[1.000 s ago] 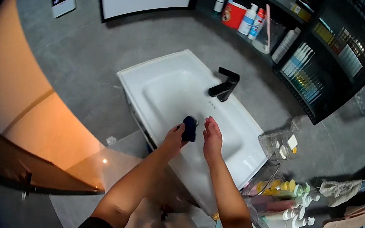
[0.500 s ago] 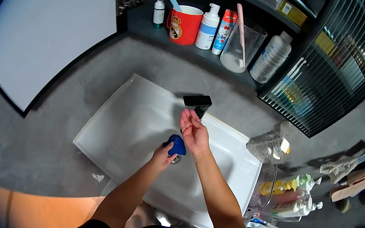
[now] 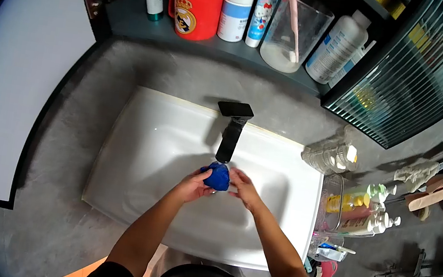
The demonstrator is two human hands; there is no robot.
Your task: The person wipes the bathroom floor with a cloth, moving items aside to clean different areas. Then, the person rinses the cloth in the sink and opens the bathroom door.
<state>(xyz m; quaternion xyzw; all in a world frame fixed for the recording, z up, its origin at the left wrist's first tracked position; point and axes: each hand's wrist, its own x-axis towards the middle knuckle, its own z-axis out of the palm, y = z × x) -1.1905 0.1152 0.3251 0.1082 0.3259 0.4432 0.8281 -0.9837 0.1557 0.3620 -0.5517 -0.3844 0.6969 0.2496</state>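
Note:
My left hand (image 3: 191, 184) is closed on a crumpled blue cloth (image 3: 217, 177), with the thumb on top and the fingers at its lower side. The cloth is directly below the spout of the black faucet (image 3: 229, 139), over the white sink (image 3: 141, 184). At the cloth's right edge is my right hand (image 3: 245, 190), its fingers bent and apart; whether they touch the cloth I cannot tell. The hands and cloth hide the drain.
On the shelf above stand a red mug (image 3: 196, 13), a pump bottle (image 3: 236, 10), a toothpaste tube (image 3: 263, 14), a clear cup (image 3: 285, 45) and a white bottle (image 3: 337, 47). A ribbed glass jar (image 3: 326, 158) and several pump bottles (image 3: 357, 202) line the right side.
My right hand has come down from beside the faucet to the cloth's right edge. The blue cloth, in my left hand, is now under the spout. The view has shifted closer to the sink.

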